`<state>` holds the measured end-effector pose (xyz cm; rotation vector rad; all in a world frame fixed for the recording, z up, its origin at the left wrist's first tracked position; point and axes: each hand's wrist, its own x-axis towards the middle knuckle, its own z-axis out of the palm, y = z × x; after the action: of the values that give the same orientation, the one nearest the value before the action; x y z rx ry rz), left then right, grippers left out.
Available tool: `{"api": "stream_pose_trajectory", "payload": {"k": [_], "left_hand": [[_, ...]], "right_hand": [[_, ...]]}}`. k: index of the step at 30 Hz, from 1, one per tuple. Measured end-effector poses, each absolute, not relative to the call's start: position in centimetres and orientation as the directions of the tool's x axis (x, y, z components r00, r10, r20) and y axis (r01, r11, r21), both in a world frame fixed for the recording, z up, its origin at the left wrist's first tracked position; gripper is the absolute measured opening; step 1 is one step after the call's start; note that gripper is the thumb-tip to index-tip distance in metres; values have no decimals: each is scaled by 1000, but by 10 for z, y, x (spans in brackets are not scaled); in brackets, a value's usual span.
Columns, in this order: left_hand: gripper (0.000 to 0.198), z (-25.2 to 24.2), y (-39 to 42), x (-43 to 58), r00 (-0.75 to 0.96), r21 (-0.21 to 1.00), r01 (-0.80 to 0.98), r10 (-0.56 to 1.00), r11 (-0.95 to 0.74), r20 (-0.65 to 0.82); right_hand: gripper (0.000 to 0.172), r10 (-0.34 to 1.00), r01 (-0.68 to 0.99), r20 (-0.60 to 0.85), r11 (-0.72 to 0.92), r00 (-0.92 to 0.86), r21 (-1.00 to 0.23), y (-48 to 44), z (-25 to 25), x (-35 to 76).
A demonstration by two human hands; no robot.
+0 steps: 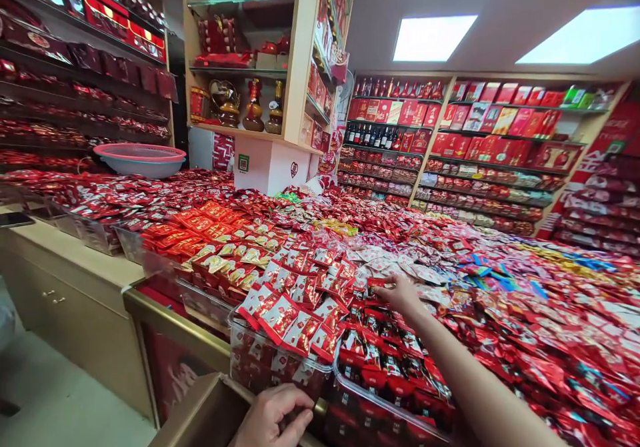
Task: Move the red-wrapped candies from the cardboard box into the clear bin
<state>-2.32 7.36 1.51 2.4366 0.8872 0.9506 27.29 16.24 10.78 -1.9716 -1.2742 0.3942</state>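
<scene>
My right hand (400, 293) reaches over the display and pinches a small red packet (376, 285) between thumb and fingers. Below it, a clear plastic bin (385, 403) is heaped with red-and-black packets (373, 353). To its left, a second clear bin (285, 363) is piled with red-and-white packets (290, 320). At the bottom, my left hand (275, 417) hovers over an open cardboard box (193, 413), fingers curled and thumb close to the index finger. Whatever lies between those fingers, if anything, is hidden.
More packets (500, 313) spread across the counter to the right and back. A pink-and-blue basin (143, 160) stands at the back left. A wooden shelf column (300, 53) rises behind. A dark phone (15, 220) lies on the left counter.
</scene>
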Motion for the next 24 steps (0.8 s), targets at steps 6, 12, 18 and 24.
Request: {"api": "stream_pose_trajectory", "payload": {"k": [6,12,18,24], "left_hand": [[11,13,75,-22,591,490,421,640,-764,491],[11,12,75,-21,591,495,417,641,-762,489],[12,14,74,-20,591,472,427,633,-771,500],[12,15,74,-20,596,447,428,617,-785,514]], "right_hand": [[31,919,693,94,-220,384,-686,158,106,273],[33,951,688,49,-184,304,-702,151,110,271],[34,964,693,31,-168,265,-701,147,117,264],[41,969,699,25,-159,245,-697,143,116,265]]}}
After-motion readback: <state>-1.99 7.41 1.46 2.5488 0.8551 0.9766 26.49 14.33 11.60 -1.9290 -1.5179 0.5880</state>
